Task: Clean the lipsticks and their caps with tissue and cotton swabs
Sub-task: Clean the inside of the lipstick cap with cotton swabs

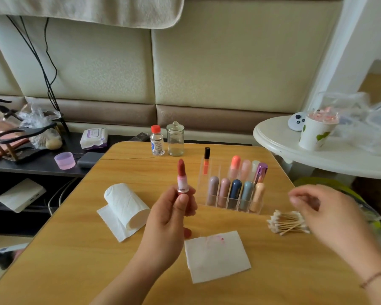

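Nearest the camera, at lower centre of the frame, a folded tissue sheet (217, 256) lay flat on the wooden table (75, 260), with faint pink-red smears near its upper edge. Just above and left of it, the left hand (169, 221) held an uncapped lipstick (182, 179) upright, thumb and fingers curled round its base, the red-brown bullet pointing up at the frame's centre. At the right, the right hand (326, 214) hovered above the table's right edge with its fingers loosely bent and nothing between them; it was blurred, and a thin bracelet (376, 278) circled the wrist. Just left of that hand a pile of cotton swabs (287, 223) lay on the table. At centre left, a tissue roll (125, 205) lay on its side with a loose sheet trailing under it. Behind the swabs, right of centre, a clear organizer (233, 194) held capped lipsticks standing in two rows, plus a tall orange lip gloss (206, 161) at its left rear. Farther back, at the table's far edge, a small clear bottle (157, 140) with a red cap stood just beside a lidded glass jar (175, 139). At upper right, a paper cup (315, 133) sat on a white round table (273, 137).
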`<state>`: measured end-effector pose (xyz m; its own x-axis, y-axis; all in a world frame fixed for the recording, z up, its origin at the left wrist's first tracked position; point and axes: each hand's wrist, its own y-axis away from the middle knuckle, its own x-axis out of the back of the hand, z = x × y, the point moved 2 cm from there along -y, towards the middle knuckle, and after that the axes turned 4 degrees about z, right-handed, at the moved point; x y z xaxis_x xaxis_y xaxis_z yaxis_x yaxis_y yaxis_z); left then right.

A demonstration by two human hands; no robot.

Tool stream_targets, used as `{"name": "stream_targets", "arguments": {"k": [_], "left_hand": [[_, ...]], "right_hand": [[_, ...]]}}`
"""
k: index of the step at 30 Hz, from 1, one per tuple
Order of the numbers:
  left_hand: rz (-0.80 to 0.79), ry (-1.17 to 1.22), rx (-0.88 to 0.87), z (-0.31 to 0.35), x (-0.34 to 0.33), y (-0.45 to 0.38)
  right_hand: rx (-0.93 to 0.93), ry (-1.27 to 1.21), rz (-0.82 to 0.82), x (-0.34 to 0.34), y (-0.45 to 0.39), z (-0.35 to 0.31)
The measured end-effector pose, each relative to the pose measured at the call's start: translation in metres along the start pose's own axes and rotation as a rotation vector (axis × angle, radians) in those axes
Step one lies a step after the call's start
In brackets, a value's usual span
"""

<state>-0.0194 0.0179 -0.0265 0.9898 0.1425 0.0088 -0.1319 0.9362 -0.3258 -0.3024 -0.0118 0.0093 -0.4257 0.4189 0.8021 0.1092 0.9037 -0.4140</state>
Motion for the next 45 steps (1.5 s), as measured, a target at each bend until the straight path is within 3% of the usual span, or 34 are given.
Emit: {"name": "stream_targets", "arguments": {"k": [5, 8, 14, 19, 26, 33, 37, 42, 45], "left_hand": [[-0.068, -0.121, 0.001, -0.008, 0.017, -0.011], [-0.126, -0.111, 0.081, -0.014, 0.025, -0.015], [-0.027, -0.047, 0.090, -0.019, 0.026, -0.018], [-0.036, -0.009, 0.127, -0.023, 0.024, -0.018], [-0.087, 0.116, 0.192, -0.017, 0.018, -0.014], [-0.195, 0.407, 0.333, -0.009, 0.008, -0.006], [-0.273, 0.688, 0.423, -0.003, -0.002, 0.001], [-0.189, 0.555, 0.369, -0.004, 0.010, -0.007], [-0.226, 0.637, 0.401, -0.004, 0.012, -0.007]], "right_hand": [[0.071, 0.204, -0.202, -0.024, 0.004, 0.026], [0.097, 0.218, -0.196, -0.028, 0.002, 0.023], [0.119, 0.222, -0.240, -0.027, 0.000, 0.019], [0.093, 0.157, -0.217, -0.028, 0.000, 0.022], [0.106, -0.072, -0.143, -0.027, 0.002, 0.021], [0.219, -0.584, 0.040, -0.005, 0.010, -0.014], [0.313, -0.743, -0.071, -0.011, 0.031, -0.056], [0.260, -0.790, -0.297, -0.045, 0.045, -0.094], [0.272, -0.808, -0.286, -0.052, 0.050, -0.104]]}}
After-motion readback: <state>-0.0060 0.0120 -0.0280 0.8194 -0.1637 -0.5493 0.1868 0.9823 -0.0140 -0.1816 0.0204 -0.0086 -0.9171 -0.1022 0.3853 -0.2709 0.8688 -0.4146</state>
